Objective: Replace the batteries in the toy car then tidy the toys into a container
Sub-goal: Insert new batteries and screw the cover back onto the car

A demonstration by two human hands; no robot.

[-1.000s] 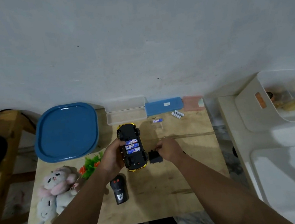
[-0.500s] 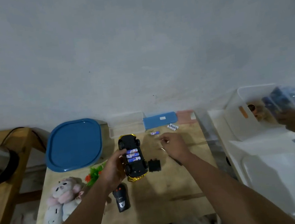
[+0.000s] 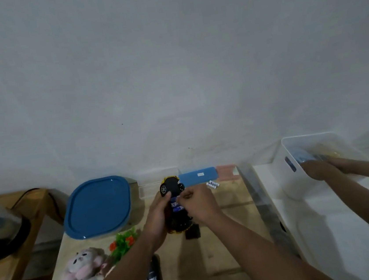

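Observation:
The black and yellow toy car (image 3: 170, 187) is upside down and lifted off the wooden table (image 3: 226, 250), and my left hand (image 3: 157, 214) grips its side. Blue batteries (image 3: 177, 206) show in its open compartment. My right hand (image 3: 197, 204) sits over the compartment, its fingertips pinching a battery there. The black battery cover (image 3: 192, 232) lies just below the car. Two loose batteries (image 3: 212, 184) lie near the table's back. A black remote (image 3: 154, 274) lies between my forearms.
A blue-lidded container (image 3: 98, 207) stands at the back left, with clear (image 3: 158, 179), blue (image 3: 198, 176) and pink (image 3: 227, 173) boxes along the wall. Plush toys (image 3: 81, 276) and a green plant toy (image 3: 122, 240) lie left. Another person's hands (image 3: 320, 168) reach into a white bin (image 3: 281, 174) on the right.
My right hand left the battery cover on the table, reached toward the table's back, then came onto the car's battery compartment. My left hand raised and tilted the car.

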